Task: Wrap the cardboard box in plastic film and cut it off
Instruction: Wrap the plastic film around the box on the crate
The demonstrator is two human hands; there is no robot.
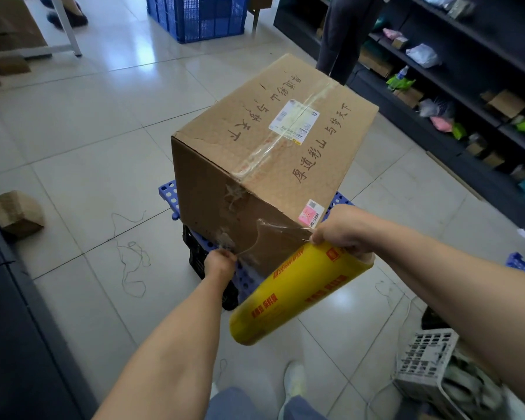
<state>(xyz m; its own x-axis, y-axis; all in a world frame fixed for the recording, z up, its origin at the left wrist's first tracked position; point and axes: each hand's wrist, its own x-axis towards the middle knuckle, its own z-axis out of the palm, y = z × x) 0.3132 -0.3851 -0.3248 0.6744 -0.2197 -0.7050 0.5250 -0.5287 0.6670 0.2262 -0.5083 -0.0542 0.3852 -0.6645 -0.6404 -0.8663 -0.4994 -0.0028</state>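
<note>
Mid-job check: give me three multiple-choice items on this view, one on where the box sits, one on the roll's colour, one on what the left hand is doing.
1. The cardboard box stands on: A) bare floor B) a blue perforated platform C) a shelf.
2. The film roll is: A) yellow B) green C) white.
3. The left hand: A) hangs idle B) holds scissors C) pinches the film.
Key: 1 B, blue holes show under the box; 2 A, yellow wrapper with red print; 3 C, fingertips pinch the clear sheet stretched from the roll.
</note>
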